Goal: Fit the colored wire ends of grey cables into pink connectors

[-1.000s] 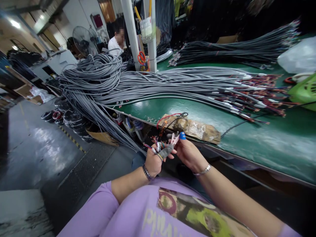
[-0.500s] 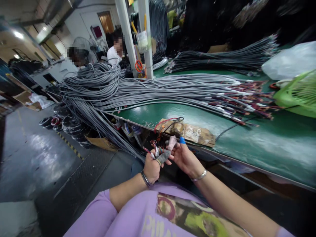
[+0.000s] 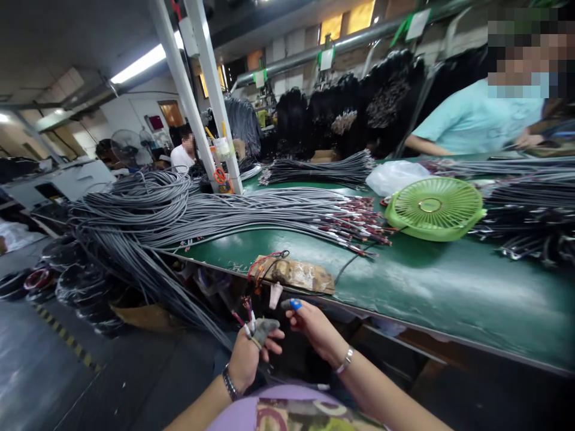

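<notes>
My left hand [image 3: 251,354] is closed on the stripped end of a grey cable [image 3: 248,321], whose coloured wires stick up above a grey finger cot. My right hand [image 3: 312,328] is just to the right of it, slightly apart, with fingers curled and a blue cot on one fingertip; I cannot make out anything in it. A pale finger cot [image 3: 275,294] shows just above, between the hands. Both hands are below the front edge of the green table [image 3: 431,287], close to a taped cardboard pad [image 3: 296,274].
A big bundle of grey cables [image 3: 224,212] lies across the table and hangs off its left end. A green fan [image 3: 433,208] and plastic bag [image 3: 392,176] sit farther back, dark cables [image 3: 525,227] at right. One person in a teal shirt [image 3: 476,120] works opposite, another [image 3: 182,157] far left.
The view has tilted up, so the hands sit lower in frame. My right hand has drawn a little away from the wire ends in my left hand.
</notes>
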Tool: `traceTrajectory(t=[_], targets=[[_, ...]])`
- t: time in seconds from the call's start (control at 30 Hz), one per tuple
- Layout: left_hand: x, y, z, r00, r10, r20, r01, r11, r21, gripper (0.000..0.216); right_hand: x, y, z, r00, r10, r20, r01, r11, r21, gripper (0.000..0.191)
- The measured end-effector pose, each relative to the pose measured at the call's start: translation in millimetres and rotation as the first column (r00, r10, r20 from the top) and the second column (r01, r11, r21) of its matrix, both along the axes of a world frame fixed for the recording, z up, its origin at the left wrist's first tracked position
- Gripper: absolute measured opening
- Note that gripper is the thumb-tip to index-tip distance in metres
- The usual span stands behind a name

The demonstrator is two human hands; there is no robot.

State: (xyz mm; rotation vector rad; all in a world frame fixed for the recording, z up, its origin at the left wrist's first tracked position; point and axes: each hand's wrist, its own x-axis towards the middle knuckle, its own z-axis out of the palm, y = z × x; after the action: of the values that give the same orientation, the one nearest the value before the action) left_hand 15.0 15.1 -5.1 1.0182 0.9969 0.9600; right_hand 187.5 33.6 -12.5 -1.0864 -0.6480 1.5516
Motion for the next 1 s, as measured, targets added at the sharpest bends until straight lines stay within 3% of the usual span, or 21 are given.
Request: traceTrajectory(t=[0.17,0.3,0.47,0.67,0.8,0.87,1.0], targets=[[1.9,-5.7,4.3,0.959,-0.228,-0.168,0.234,0.972,0.011,0.047,10.0,-17.2,18.3,0.942,0.112,0.315,-0.178,0.966,0.188,0.029],[4.7,-12.7,8.5,0.900,-0.363,-0.240,0.354,0.932,-0.081,0.050,12.1,-33.8,26.8,0.874,0.284,0.395,-0.397,0.885,0.242,0.035],[3.2,-20.8,13.9,0.838,-0.471,-0.277,0.424,0.880,-0.213,0.029,13.8,-44.3,28.1,0.817,0.273,0.509,-0.445,0.859,0.253,0.034],[-4.7,-37.5,19.6,0.879,-0.456,-0.137,0.444,0.889,-0.110,0.025,22.3,-49.5,33.9,0.743,0.279,0.609,-0.480,0.856,0.194,0.032],[-6.5,-45.0,20.4,0.922,-0.378,-0.078,0.378,0.926,-0.022,0.031,17.9,-51.5,35.6,0.717,0.329,0.615,-0.533,0.827,0.179,0.031],[-8.0,-47.7,21.0,0.942,-0.321,-0.094,0.322,0.947,0.000,0.038,9.7,-53.8,32.9,0.737,0.339,0.585,-0.526,0.831,0.182,0.031],[-12.9,-54.2,26.1,0.963,-0.204,-0.179,0.210,0.978,0.018,0.052,-7.4,-57.0,23.2,0.852,0.313,0.419,-0.402,0.905,0.141,0.030]])
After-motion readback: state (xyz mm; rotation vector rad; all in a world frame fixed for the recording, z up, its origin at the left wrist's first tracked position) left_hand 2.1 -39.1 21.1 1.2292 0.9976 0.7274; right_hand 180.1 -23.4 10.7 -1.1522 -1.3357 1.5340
